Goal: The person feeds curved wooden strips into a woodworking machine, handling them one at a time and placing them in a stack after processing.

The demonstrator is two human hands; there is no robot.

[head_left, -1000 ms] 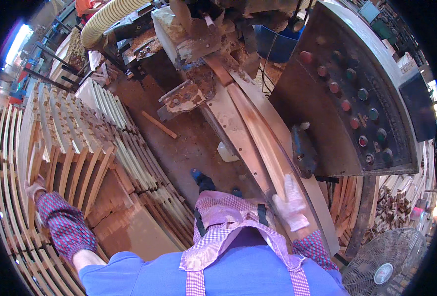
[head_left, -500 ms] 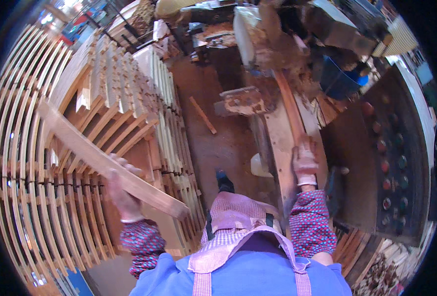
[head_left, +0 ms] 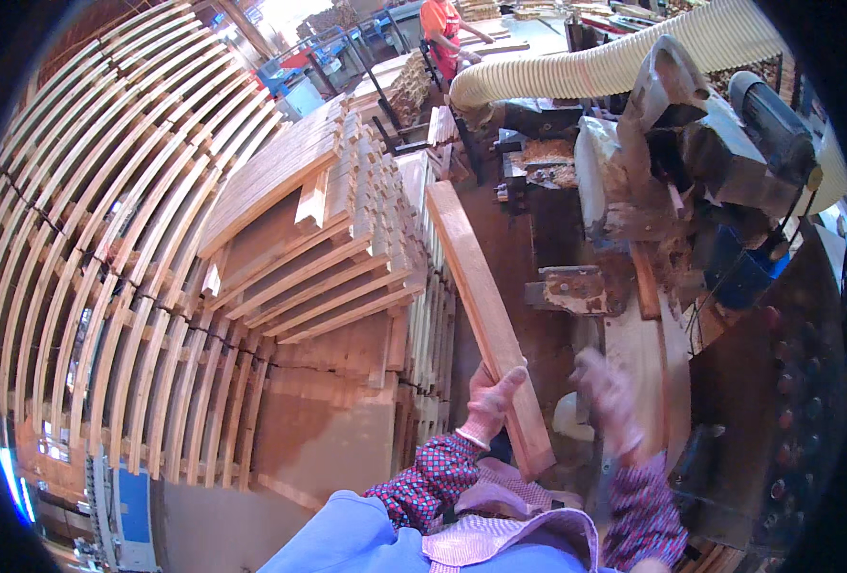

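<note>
My left hand [head_left: 495, 406], in a pale glove, grips a long wooden board [head_left: 485, 296] near its lower end. The board slants up and away, its far end close to the stacked wood on the left. Over the near edge of the machine's pale bed [head_left: 633, 353] is my gloved right hand [head_left: 610, 401], smeared by motion; I cannot make out how its fingers lie. Farther up the bed, another wooden strip [head_left: 645, 282] runs in under the machine head [head_left: 633, 205], which hides its far end.
A stack of wooden pieces [head_left: 328, 220] stands at left, beside tall rows of curved slats [head_left: 127, 220]. A ribbed hose [head_left: 614, 62] crosses behind the machine. At right are a blue bin [head_left: 743, 272] and a dark button panel [head_left: 777, 411]. A person in orange [head_left: 439, 29] stands far off.
My view has swung left and up. The left hand's board has come from the left to in front of me, turned more upright. My right hand has come off the strip, which sits farther into the machine.
</note>
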